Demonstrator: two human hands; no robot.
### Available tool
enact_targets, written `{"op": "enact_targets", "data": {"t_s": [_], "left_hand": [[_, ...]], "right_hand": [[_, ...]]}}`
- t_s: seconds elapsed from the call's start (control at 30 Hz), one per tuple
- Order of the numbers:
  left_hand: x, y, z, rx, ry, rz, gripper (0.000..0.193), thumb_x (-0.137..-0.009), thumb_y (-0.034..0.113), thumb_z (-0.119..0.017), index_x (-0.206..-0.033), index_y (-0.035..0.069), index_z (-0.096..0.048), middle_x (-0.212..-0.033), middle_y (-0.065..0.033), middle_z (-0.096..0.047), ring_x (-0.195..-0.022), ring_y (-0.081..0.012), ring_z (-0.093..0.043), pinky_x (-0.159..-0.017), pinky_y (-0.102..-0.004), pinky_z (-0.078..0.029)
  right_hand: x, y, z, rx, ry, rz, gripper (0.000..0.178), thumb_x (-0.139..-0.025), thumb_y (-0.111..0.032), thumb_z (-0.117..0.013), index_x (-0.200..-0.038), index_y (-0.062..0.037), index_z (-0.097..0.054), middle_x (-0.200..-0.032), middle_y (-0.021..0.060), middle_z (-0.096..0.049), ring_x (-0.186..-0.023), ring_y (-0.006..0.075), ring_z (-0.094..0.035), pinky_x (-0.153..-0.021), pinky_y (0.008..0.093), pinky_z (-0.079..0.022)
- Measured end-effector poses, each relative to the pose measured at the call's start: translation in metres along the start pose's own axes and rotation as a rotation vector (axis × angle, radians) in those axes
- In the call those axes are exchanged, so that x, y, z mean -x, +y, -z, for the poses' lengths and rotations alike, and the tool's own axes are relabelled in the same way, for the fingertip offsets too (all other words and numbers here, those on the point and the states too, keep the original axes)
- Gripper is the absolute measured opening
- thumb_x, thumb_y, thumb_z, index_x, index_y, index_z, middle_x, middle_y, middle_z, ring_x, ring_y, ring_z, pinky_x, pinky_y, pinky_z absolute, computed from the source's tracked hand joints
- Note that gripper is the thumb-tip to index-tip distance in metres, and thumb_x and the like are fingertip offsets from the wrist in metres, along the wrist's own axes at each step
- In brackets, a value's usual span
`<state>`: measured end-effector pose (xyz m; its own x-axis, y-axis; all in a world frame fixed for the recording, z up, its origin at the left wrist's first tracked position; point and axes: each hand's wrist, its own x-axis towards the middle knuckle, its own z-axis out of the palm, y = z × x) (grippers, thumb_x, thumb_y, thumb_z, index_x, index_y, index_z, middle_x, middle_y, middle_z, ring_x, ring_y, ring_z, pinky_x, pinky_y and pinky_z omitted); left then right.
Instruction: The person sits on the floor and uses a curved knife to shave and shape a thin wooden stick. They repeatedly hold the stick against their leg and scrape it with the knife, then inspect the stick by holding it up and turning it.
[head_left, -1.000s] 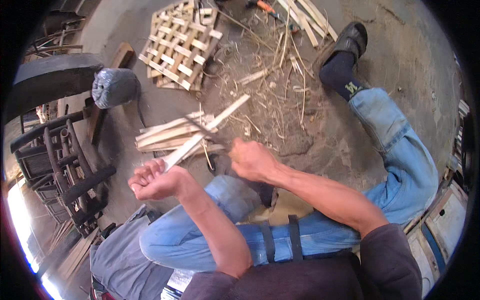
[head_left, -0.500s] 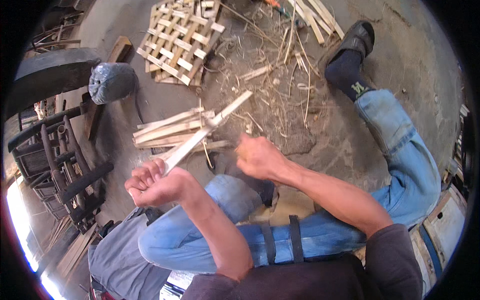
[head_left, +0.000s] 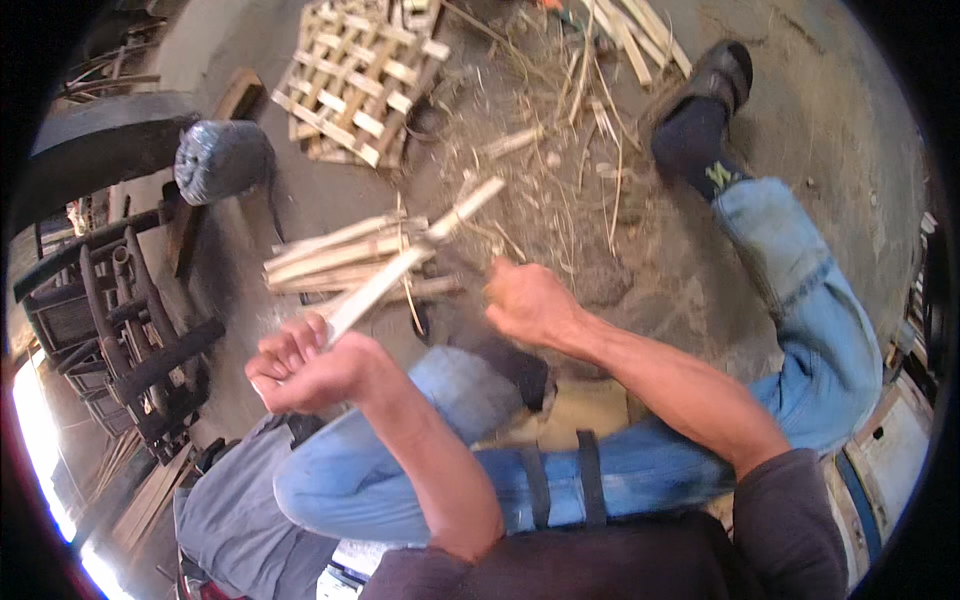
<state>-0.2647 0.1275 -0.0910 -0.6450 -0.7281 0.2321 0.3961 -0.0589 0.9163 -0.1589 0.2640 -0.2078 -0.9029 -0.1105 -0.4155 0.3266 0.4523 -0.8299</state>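
My left hand (head_left: 315, 365) is closed round the near end of a long, pale bamboo strip (head_left: 385, 278). The strip slants up and away to the right, over a small stack of similar strips (head_left: 340, 258) on the floor. To the right of the strip, my right hand (head_left: 535, 303) forms a fist, with a dark blur beside it. What it grips is too smeared to name. A gap shows between this fist and the strip.
A woven bamboo panel (head_left: 355, 85) lies at the far left, with shavings (head_left: 560, 170) scattered beside it. More strips (head_left: 640, 40) lie near my sandalled foot (head_left: 715, 85). At left are a plastic-wrapped roll (head_left: 222, 162) and a dark wooden frame (head_left: 125, 320).
My right fist has shifted slightly right and away from the strip. My left hand and the strip have hardly moved.
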Motion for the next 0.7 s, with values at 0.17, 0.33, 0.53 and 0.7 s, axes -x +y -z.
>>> {"op": "enact_targets", "data": {"t_s": [0.17,0.33,0.53,0.7], "left_hand": [[0.000,0.000,-0.001,-0.022,-0.025,0.024,0.025,-0.081,0.028,-0.040,-0.064,0.019,-0.024,-0.060,0.0032,-0.029,-0.047,-0.0086,-0.024,-0.045,-0.0247,-0.016],[-0.002,-0.003,0.009,0.011,0.001,-0.011,0.028,-0.087,0.029,-0.039,-0.065,0.018,-0.024,-0.059,0.0033,-0.027,-0.045,-0.0085,-0.023,-0.042,-0.0242,-0.017],[0.002,-0.001,-0.001,0.075,0.003,0.031,0.030,-0.089,0.031,-0.038,-0.066,0.017,-0.024,-0.059,0.0031,-0.025,-0.045,-0.0086,-0.023,-0.041,-0.0244,-0.017],[-0.029,0.043,0.019,0.124,0.012,-0.003,0.029,-0.087,0.029,-0.039,-0.064,0.018,-0.023,-0.059,0.0025,-0.025,-0.046,-0.0086,-0.018,-0.043,-0.0252,-0.014]], "right_hand": [[-0.019,0.053,0.013,0.097,0.103,-0.155,0.027,-0.078,-0.013,-0.061,-0.095,0.0063,-0.052,-0.074,0.0280,-0.064,-0.074,0.0444,-0.067,-0.068,0.0471,-0.056],[0.010,0.001,-0.020,-0.005,0.053,0.012,0.034,-0.076,-0.017,-0.062,-0.099,0.0057,-0.054,-0.075,0.0286,-0.064,-0.079,0.0440,-0.067,-0.073,0.0514,-0.055],[-0.024,0.064,0.000,0.242,0.150,-0.103,0.029,-0.077,-0.019,-0.060,-0.088,0.0069,-0.063,-0.084,0.0294,-0.064,-0.081,0.0429,-0.067,-0.074,0.0503,-0.055],[0.001,0.014,-0.008,0.129,0.131,-0.064,0.028,-0.075,-0.017,-0.058,-0.088,0.0069,-0.061,-0.084,0.0285,-0.066,-0.083,0.0440,-0.067,-0.075,0.0502,-0.055]]}}
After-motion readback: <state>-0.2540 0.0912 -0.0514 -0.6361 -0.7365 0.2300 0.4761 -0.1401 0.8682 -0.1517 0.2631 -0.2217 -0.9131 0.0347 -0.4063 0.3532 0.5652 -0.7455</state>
